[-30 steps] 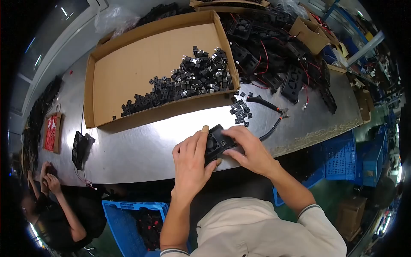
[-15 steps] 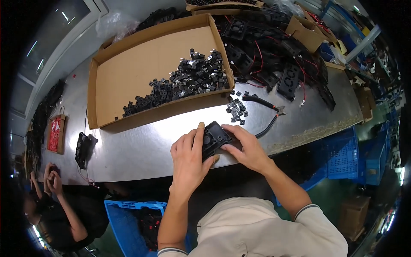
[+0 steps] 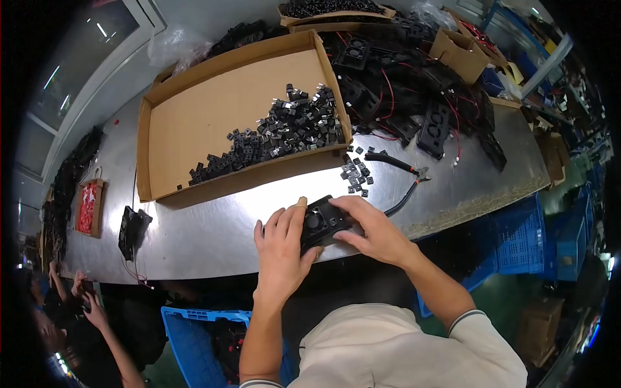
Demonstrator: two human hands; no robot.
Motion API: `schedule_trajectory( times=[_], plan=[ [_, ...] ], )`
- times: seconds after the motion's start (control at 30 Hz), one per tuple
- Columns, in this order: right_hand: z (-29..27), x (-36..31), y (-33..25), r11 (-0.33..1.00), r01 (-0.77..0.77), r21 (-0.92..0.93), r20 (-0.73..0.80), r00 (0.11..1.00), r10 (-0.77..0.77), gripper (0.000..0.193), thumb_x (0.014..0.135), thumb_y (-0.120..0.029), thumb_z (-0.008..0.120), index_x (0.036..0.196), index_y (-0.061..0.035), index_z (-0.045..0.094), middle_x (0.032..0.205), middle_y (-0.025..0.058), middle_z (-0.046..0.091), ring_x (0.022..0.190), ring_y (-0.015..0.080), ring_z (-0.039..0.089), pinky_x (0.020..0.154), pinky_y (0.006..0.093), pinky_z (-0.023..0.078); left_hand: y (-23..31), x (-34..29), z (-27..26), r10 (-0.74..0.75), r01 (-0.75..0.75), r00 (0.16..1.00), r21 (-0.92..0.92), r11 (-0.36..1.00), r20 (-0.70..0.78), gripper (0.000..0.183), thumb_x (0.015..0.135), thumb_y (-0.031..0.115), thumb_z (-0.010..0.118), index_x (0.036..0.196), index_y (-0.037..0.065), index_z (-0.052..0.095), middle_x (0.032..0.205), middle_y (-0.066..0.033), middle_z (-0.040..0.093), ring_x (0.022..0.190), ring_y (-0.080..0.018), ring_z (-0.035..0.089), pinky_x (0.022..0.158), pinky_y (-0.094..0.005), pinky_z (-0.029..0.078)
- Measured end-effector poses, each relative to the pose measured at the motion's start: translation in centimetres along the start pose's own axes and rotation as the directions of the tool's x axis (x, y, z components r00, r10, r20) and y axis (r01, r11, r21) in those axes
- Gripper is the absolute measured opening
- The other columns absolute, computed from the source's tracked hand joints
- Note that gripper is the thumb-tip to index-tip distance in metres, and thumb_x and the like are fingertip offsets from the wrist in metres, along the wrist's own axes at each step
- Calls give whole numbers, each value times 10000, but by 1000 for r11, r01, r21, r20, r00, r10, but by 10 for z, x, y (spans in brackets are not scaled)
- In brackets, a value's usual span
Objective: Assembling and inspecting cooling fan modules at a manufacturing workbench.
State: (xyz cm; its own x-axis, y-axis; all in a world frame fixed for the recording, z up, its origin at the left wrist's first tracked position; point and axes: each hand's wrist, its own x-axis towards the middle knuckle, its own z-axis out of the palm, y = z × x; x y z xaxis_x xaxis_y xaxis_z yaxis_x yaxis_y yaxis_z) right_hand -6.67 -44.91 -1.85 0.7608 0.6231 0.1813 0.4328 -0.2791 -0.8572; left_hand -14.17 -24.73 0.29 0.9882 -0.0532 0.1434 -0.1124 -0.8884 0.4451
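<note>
Between both hands, at the metal table's front edge, is a black plastic housing [image 3: 319,222] with a round fan-like part on its left half. My left hand [image 3: 281,240] grips its left end, fingers along the far side and thumb at the near side. At the right end, my right hand [image 3: 370,227] holds it between thumb and fingers. Just beyond lie several small black square pieces [image 3: 356,173] in a loose cluster. Cutting pliers [image 3: 414,172] with black handles rest open to the right of them.
A shallow cardboard box [image 3: 213,97] holds a heap of small black parts [image 3: 284,129]. Black housings with red wires [image 3: 433,126] pile up at the back right. Another housing [image 3: 131,233] lies at left, near a small box of red parts [image 3: 88,207]. Blue crates [image 3: 194,336] stand below; a co-worker's hands [image 3: 90,304] show far left.
The housing has turned a little flatter in my hands, and my right fingers have shifted over its far edge. The co-worker's hands have moved lower. The view has shifted slightly.
</note>
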Motion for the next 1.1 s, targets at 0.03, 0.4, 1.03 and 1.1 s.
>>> schedule_trajectory(
  times=[0.03,0.4,1.03,1.1],
  plan=[
    [1,-1,0,998,-44,53,-16,999,45,584,818,-65,724,1354,-37,495,1280,164,541,1100,323,591,929,353,494,1,1,1,-1,1,1000,1,1000,0,935,673,133,846,1476,110,368,1347,-155,503,1251,-354,471,1069,-566,292],
    [5,-8,5,1000,24,-11,-77,997,-25,553,826,-59,707,1338,-24,500,1229,187,578,1114,347,586,964,383,464,29,-17,-2,74,-125,992,-711,692,-102,550,768,29,752,1288,6,575,1229,-169,569,1040,-297,594,919,-367,479],
    [12,-11,6,994,67,-91,-126,989,-79,533,824,-45,704,1320,-31,510,1200,186,592,1080,364,603,922,375,487,59,-68,72,542,-260,743,-576,775,394,435,840,40,601,1273,60,580,1231,-150,573,1149,-328,537,987,-421,436],
    [12,-12,8,995,64,-75,-125,989,-73,540,819,-38,703,1323,-33,509,1196,187,593,1072,368,604,914,378,491,52,-59,59,577,-324,755,-587,742,312,420,831,47,619,1250,74,604,1203,-138,599,1127,-319,556,978,-428,440]
  ],
)
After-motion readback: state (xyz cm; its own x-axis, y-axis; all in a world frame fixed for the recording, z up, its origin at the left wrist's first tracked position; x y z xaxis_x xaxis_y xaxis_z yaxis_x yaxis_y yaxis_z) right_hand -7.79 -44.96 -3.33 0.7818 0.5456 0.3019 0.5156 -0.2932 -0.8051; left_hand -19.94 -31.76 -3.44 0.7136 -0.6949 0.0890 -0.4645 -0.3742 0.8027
